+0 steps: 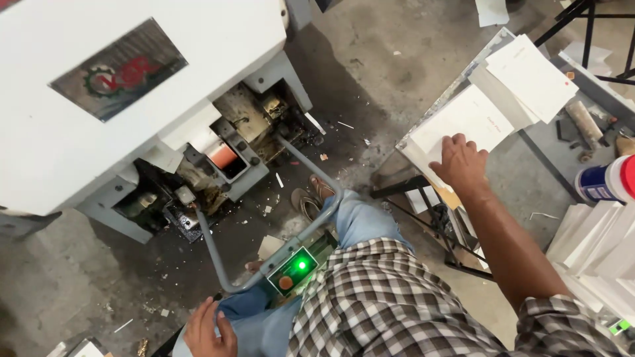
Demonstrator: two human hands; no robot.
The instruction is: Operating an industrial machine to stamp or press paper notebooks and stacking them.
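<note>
My right hand [461, 162] lies flat on a stack of white paper sheets [463, 119] at the near corner of a metal side table [423, 125], fingers spread on the top sheet. Down at my left thigh, my left hand [210, 330] rests with its fingers curled on my blue trousers, with nothing in it. In front of me stands a white machine [132, 86] with an open, dark mechanism [225, 155]. A grey tube frame [317, 165] runs from it to a small control box [294, 270] with a lit green lamp and an orange button, right by my knee.
More white sheets [529, 73] lie fanned further back on the table, and a blue and white can with a red cap [605, 182] stands at the right. White stacked pieces [595, 251] sit at my right. Paper scraps litter the concrete floor [370, 73]. My sandalled foot [314, 195] shows below the frame.
</note>
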